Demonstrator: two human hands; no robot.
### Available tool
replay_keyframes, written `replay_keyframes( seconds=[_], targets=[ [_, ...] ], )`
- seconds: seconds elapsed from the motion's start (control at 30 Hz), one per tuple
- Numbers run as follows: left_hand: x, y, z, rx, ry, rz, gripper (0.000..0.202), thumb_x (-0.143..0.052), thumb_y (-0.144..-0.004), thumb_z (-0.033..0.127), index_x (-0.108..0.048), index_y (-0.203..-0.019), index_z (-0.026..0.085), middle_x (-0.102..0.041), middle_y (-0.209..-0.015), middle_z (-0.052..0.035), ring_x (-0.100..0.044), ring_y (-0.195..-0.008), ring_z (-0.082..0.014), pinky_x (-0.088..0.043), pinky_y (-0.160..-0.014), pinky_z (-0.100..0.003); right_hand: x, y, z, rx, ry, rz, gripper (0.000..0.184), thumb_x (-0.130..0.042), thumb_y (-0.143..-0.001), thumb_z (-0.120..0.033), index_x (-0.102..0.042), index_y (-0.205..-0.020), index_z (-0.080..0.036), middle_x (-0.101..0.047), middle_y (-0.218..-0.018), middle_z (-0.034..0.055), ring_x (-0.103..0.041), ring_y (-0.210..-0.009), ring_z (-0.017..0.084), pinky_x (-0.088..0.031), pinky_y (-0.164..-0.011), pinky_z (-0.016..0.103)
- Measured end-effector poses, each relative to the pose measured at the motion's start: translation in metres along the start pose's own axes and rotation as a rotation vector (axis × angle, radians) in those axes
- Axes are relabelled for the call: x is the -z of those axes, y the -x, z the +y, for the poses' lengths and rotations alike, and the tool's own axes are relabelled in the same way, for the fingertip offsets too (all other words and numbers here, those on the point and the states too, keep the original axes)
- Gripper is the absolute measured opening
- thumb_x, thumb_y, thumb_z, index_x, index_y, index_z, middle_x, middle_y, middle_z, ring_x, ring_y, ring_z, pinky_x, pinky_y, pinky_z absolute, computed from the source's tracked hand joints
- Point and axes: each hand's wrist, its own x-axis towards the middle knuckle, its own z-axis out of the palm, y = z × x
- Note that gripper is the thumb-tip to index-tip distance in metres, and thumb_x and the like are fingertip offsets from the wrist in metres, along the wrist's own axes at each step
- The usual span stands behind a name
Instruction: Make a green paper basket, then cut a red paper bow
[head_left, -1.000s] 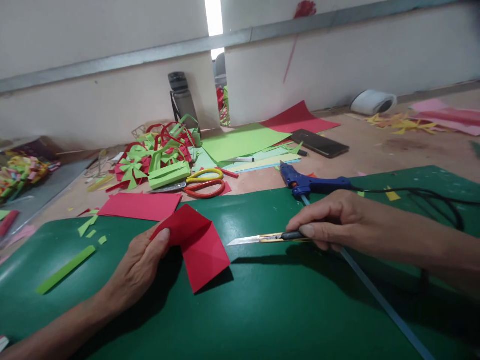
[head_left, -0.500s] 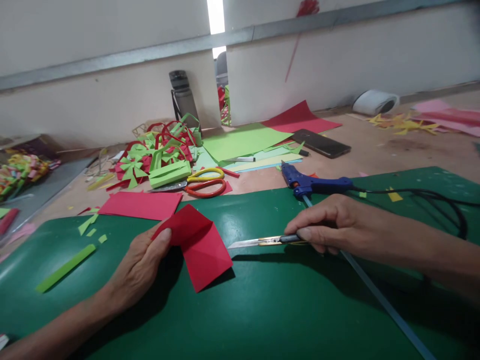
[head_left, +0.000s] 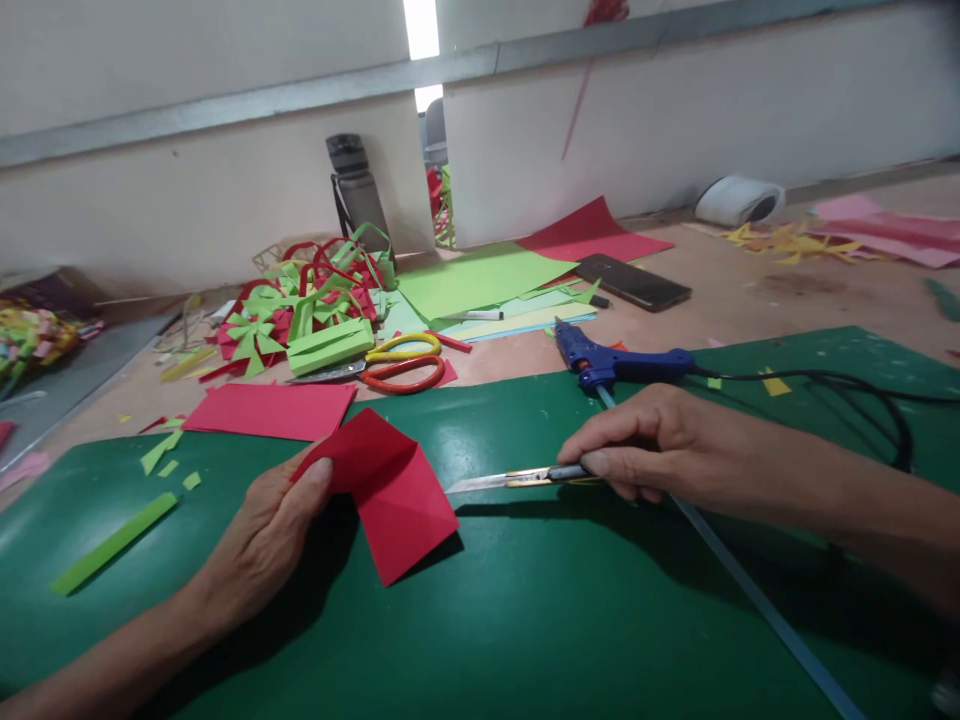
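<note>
Pinched between the thumb and fingers of my left hand (head_left: 274, 530) is a folded piece of red paper (head_left: 405, 500), its creased square flap hanging toward the right above the green mat (head_left: 525, 620). My right hand (head_left: 652, 445) grips a utility knife (head_left: 536, 477) by its handle. The long blade is out and points left, its tip at or close to the paper's right edge; I cannot tell whether they touch. Behind the right hand lies a blue hot glue gun (head_left: 615, 362), with a long glue stick (head_left: 765, 600) running from its rear toward the front right.
Scissors (head_left: 401, 365) with yellow and red handles lie behind the mat's edge, beside folded red paper (head_left: 270, 410). Farther back are a pile of red and green paper pieces (head_left: 307, 310), a bottle (head_left: 360, 195), green sheets (head_left: 480, 275) and a phone (head_left: 634, 283). A green strip (head_left: 112, 545) lies left.
The whole view has shifted slightly, so things appear a little farther left. Both hands keep their holds, and the knife and red paper stay in nearly the same position relative to each other.
</note>
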Motion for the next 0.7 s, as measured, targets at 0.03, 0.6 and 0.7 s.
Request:
replay_keyframes(
  seconds=[0.03, 0.6, 0.7],
  targets=[
    [-0.0001, 0.0001, -0.0010, 0.000, -0.005, -0.003, 0.040, -0.036, -0.089, 0.047, -0.055, -0.071, 0.016, -0.056, -0.060, 0.0029, -0.045, -0.054, -0.0126, -0.038, -0.056, -0.021, -0.0001, 0.0000, 0.0010, 0.007, 0.001, -0.004, 0.026, -0.051, -0.084, -0.028, -0.072, -0.094, -0.017, -0.051, -0.055, -0.0021, -0.042, -0.049, 0.008, -0.033, -0.044, 0.018],
    [-0.0002, -0.0033, 0.0057, -0.036, -0.011, -0.014, 0.040, -0.036, -0.088, 0.044, -0.062, -0.077, 0.017, -0.062, -0.059, 0.0024, -0.051, -0.053, -0.0146, -0.042, -0.057, -0.022, -0.0010, 0.0000, 0.0037, 0.023, 0.008, 0.028, 0.026, -0.052, -0.083, -0.027, -0.073, -0.094, -0.016, -0.051, -0.054, -0.0025, -0.041, -0.048, 0.008, -0.031, -0.043, 0.018],
    [0.0000, -0.0026, 0.0047, -0.037, -0.009, -0.017, 0.040, -0.036, -0.088, 0.045, -0.063, -0.079, 0.017, -0.063, -0.062, 0.0021, -0.051, -0.054, -0.0148, -0.042, -0.057, -0.022, -0.0007, -0.0002, 0.0054, 0.026, 0.014, 0.030, 0.026, -0.050, -0.085, -0.029, -0.072, -0.095, -0.017, -0.051, -0.054, -0.0030, -0.042, -0.048, 0.008, -0.031, -0.043, 0.018]
  ],
)
